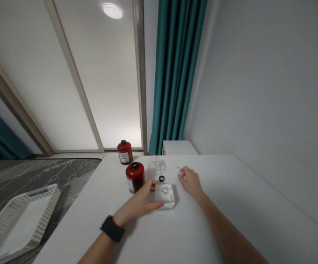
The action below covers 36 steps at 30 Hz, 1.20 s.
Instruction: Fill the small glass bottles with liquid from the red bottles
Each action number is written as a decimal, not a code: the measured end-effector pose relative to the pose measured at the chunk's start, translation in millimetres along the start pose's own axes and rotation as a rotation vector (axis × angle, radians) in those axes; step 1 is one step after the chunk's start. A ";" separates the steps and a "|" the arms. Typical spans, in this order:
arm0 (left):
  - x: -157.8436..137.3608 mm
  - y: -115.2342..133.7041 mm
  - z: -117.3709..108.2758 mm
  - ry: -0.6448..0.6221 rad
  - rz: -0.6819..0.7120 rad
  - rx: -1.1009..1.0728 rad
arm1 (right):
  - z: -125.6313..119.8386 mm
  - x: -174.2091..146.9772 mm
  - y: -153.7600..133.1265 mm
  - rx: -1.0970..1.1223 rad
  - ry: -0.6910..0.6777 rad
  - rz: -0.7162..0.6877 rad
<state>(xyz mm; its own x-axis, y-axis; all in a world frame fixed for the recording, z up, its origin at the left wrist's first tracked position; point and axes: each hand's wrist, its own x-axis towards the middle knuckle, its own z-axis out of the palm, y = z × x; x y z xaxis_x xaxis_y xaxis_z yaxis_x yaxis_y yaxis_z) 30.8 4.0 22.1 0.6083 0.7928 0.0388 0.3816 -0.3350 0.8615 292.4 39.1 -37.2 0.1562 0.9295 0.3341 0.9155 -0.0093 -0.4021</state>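
Observation:
A square clear glass bottle (165, 197) with a round open neck stands on the white table. Around its left side, thumb at the front and fingers at the back, my left hand (139, 201) grips it. To the right, my right hand (189, 181) pinches a small clear piece (178, 170), too small to name surely. A black ring-shaped cap (161, 178) lies just behind the glass bottle. Close to my left fingers stands a dark red bottle (135, 176) with an open-looking neck and a pale label.
Farther back is a second red bottle (124, 152) with a dark cap. A clear container (155, 167) sits behind the black ring. On the floor at left lies a white perforated basket (39, 231). A white cabinet (179, 147) adjoins the table's far edge (219, 155).

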 end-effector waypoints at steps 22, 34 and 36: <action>-0.3 -4.5 -0.1 0.004 0.086 -0.039 | -31.8 -38.9 -57.6 0.722 -0.156 -0.243; -3.9 5.1 -2.9 0.210 0.335 0.193 | -33.0 -39.0 -53.3 0.730 -0.223 -0.317; -5.7 7.5 -3.4 0.276 0.428 0.260 | -31.4 -39.8 -53.9 0.735 -0.222 -0.332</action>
<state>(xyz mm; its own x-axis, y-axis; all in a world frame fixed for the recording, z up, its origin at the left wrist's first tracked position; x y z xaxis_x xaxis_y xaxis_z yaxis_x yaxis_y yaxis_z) 27.8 -1.4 30.1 0.5555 0.6504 0.5180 0.3208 -0.7424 0.5882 248.5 -8.9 -2.1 -0.2258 0.8932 0.3889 0.4138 0.4493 -0.7917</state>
